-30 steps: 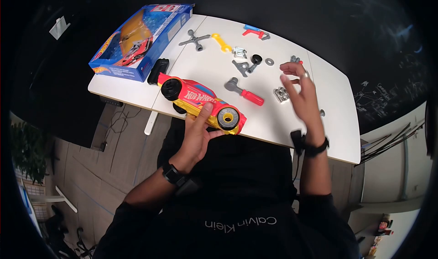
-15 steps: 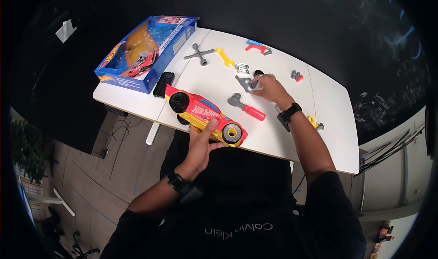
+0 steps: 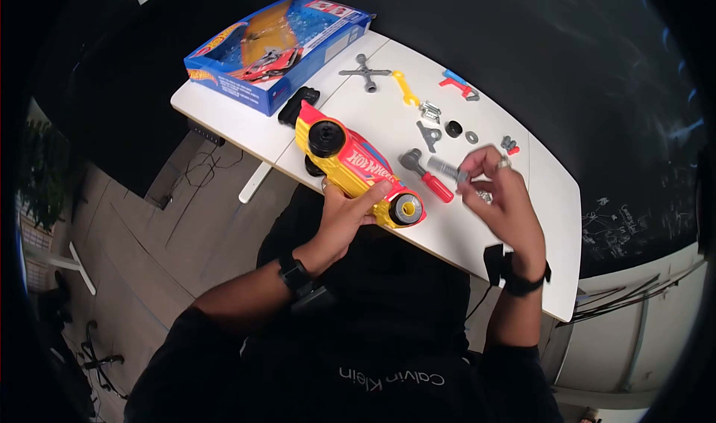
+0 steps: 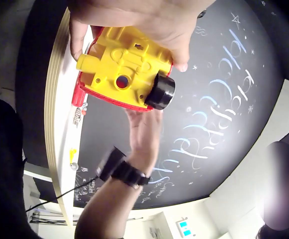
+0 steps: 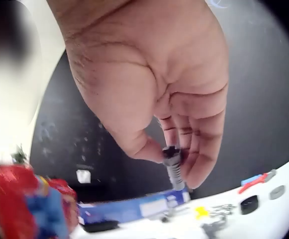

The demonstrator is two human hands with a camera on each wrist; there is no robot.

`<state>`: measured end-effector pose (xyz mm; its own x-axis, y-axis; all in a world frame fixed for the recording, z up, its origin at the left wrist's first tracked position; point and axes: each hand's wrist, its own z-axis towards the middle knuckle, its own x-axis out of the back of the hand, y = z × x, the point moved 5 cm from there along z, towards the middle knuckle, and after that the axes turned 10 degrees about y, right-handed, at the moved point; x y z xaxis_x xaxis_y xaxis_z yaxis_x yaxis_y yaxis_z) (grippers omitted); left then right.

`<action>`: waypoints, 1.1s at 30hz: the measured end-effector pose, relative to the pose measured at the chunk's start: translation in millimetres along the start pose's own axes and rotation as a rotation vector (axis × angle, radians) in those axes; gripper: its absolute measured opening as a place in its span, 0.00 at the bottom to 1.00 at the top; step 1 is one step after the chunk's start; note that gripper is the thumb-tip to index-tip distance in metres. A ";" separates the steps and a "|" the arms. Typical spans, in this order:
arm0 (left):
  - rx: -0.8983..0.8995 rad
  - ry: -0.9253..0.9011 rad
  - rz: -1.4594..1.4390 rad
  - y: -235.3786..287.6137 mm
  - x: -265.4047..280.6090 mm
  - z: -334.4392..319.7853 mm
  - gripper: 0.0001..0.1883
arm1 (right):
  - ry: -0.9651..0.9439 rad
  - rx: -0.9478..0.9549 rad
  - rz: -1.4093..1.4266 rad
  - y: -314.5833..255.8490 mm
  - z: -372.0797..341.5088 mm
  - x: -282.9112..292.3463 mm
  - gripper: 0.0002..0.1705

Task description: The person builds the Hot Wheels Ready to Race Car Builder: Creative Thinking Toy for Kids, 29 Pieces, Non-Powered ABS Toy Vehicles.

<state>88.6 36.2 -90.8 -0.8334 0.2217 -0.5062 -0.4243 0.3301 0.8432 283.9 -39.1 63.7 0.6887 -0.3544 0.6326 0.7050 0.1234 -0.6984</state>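
My left hand grips a red and yellow toy car near one end, the thumb over its side. A black wheel is on the far end; the near one shows a grey ring around a yellow hub. In the left wrist view the car's yellow underside shows a round hole. My right hand pinches a grey toy bolt by its head between thumb and fingers. Its threaded shaft, blurred in the head view, points toward the car. Just below it lies a red-handled toy hammer.
Across the white table lie a grey cross wrench, a yellow wrench, a silver engine piece, a grey bracket, a black cap, a grey washer and a red-blue tool. The blue box stands far left.
My right hand reached to the bolt beside the black cap, took hold of it and drew it back toward me. My left hand keeps its grip on the car. The head view has shifted.
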 end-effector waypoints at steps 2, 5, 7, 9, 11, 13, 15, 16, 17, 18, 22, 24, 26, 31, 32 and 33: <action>-0.046 0.022 0.034 2.3 0.5 0.1 0.25 | -0.176 0.141 0.019 -41.5 -20.1 -9.1 0.14; -0.045 0.005 -0.018 9.8 -6.0 -4.9 0.23 | -0.239 0.298 -0.280 -56.8 -32.0 -18.7 0.17; -0.043 -0.002 -0.033 11.4 -7.6 -6.3 0.23 | -0.221 0.262 -0.314 -57.5 -33.7 -24.4 0.18; -0.056 0.015 0.005 11.1 -5.6 -6.6 0.23 | -0.211 0.201 -0.348 -51.5 -32.5 -28.2 0.19; -0.056 0.022 0.007 10.5 -4.3 -6.9 0.23 | -0.224 0.203 -0.308 -54.3 -32.9 -29.4 0.19; -0.057 0.026 0.006 10.9 -4.0 -6.4 0.22 | -0.237 0.205 -0.270 -55.5 -32.7 -30.2 0.20; -0.055 0.044 -0.008 10.3 -3.6 -6.7 0.22 | -0.181 0.271 -0.347 -54.1 -34.1 -30.3 0.20; -0.057 0.041 -0.010 9.9 -4.1 -6.3 0.22 | -0.179 0.272 -0.350 -52.0 -34.1 -31.7 0.20; -0.052 0.050 -0.012 8.8 -3.8 -5.8 0.23 | -0.164 0.262 -0.340 -49.4 -33.7 -33.4 0.18; -0.047 0.061 -0.013 8.2 -3.4 -5.3 0.23 | -0.150 0.253 -0.328 -46.9 -33.0 -35.1 0.15; -0.043 0.013 -0.002 12.8 -5.5 -9.0 0.23 | -0.097 0.374 -0.405 -46.4 -29.7 -46.6 0.09; -0.065 0.060 0.000 14.5 -6.3 -9.5 0.22 | -0.125 0.320 -0.701 -40.0 -28.4 -51.2 0.10; -0.068 0.059 -0.011 17.4 -6.7 -8.9 0.23 | -0.117 0.217 -0.703 -43.6 -27.7 -46.1 0.11; -0.046 0.052 0.001 6.5 -1.0 -4.5 0.23 | 0.011 0.384 -0.259 -48.0 -36.7 -48.2 0.07; -0.049 0.044 -0.002 8.8 -2.5 -5.5 0.23 | 0.013 0.380 -0.265 -42.1 -37.1 -49.0 0.07; -0.052 0.037 -0.006 10.1 -4.8 -5.4 0.24 | 0.016 0.422 -0.327 -38.1 -37.1 -50.1 0.05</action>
<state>86.5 33.5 -78.9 -0.8430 0.1856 -0.5049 -0.4463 0.2826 0.8491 216.2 -60.4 46.2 0.4213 -0.4508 0.7870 0.8915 0.3650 -0.2682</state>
